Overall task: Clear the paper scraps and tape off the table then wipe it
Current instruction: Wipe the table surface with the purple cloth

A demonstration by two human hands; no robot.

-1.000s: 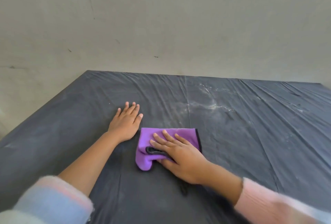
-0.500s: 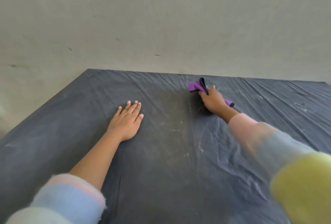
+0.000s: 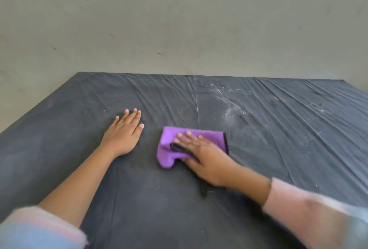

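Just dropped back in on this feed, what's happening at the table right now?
A person is wiping the dark, plastic-covered table. The right hand presses a purple cloth flat on the surface, fingers straight. The left hand lies flat on the table just left of the cloth, apart from it. White streaks show farther back. No paper scraps or tape are in view.

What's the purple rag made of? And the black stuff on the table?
The purple wiping cloth looks like soft microfibre fabric: matte, fuzzy, with a dark stitched edge. The black table cover looks like thin plastic sheeting: faintly shiny, sharply creased. Both are guesses.
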